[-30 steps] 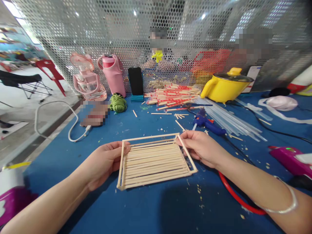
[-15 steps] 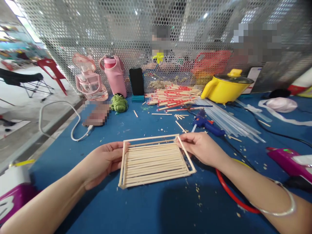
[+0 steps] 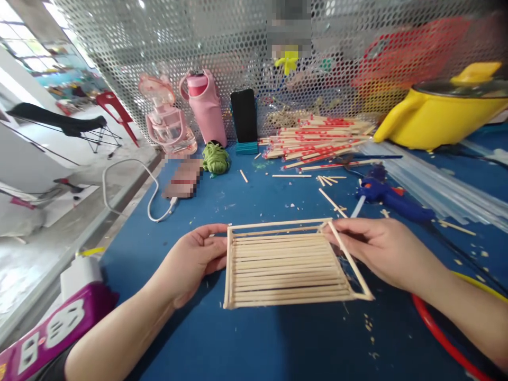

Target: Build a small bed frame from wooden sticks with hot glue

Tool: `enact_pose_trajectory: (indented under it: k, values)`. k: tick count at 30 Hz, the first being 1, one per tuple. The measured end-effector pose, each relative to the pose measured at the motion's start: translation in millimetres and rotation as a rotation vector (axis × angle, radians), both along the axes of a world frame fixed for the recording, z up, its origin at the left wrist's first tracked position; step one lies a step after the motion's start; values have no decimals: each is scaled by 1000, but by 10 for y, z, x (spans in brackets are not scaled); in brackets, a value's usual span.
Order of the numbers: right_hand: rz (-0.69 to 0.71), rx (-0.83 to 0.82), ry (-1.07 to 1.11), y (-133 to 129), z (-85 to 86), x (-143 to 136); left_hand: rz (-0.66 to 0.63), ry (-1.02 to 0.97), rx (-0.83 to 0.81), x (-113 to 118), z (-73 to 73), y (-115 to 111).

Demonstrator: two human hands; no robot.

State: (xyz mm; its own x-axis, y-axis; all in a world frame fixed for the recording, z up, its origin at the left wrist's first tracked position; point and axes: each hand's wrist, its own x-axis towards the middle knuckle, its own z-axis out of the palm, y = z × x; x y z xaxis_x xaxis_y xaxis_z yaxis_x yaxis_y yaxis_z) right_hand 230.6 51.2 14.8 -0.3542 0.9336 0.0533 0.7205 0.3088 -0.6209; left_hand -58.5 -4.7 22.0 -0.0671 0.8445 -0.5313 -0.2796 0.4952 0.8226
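A small rectangular frame of thin wooden sticks (image 3: pixel 286 264), with a slatted bottom and a raised stick rim, is held over the blue table. My left hand (image 3: pixel 198 259) pinches its left side, thumb and fingers at the upper left corner. At the far right corner my right hand (image 3: pixel 377 246) grips the frame between thumb and fingers; some fingertips are hidden behind the sticks. Beyond the right hand lies a blue glue gun (image 3: pixel 392 198), a clear glue stick showing at its front. Short loose sticks (image 3: pixel 327 180) lie on the table behind the frame.
Bundled wooden sticks (image 3: pixel 317 140) lie by the perforated metal screen (image 3: pixel 238 47). Clear glue sticks (image 3: pixel 432 180) and a yellow pot (image 3: pixel 436 116) are at right. Green yarn (image 3: pixel 216 159), a pink bottle (image 3: pixel 206 111) and a black phone (image 3: pixel 244 114) stand behind. A purple device (image 3: pixel 59 328) sits at left.
The view has swung, so the scene has shifted, with most things further right. Both hands still hold the stick frame, which is nearly level with little visible change.
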Motion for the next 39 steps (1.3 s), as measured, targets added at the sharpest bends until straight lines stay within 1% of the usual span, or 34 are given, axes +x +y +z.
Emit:
enact_pose_trajectory:
  k: [8,14,18,22,27,30,34,39]
  values:
    - [56,-29,23,-17,62,-28,-21,64,4,15,16,-5]
    - [41,-22,28,-25,70,-39,-57,133,57,21,-6,6]
    - [35,-15,47,-32,29,-28,-58,129,73,31,-9,10]
    - [37,-18,73,-33,29,-28,-35,69,36,45,-11,19]
    - [44,-113,115,-49,88,-36,-34,79,-18,54,-5,16]
    - [32,-186,170,-58,92,-47,-40,89,-45,47,-6,17]
    - [14,-257,228,-65,106,-76,-56,92,-40,34,-11,16]
    - [48,-244,200,-69,140,-109,-51,97,-39,38,-17,16]
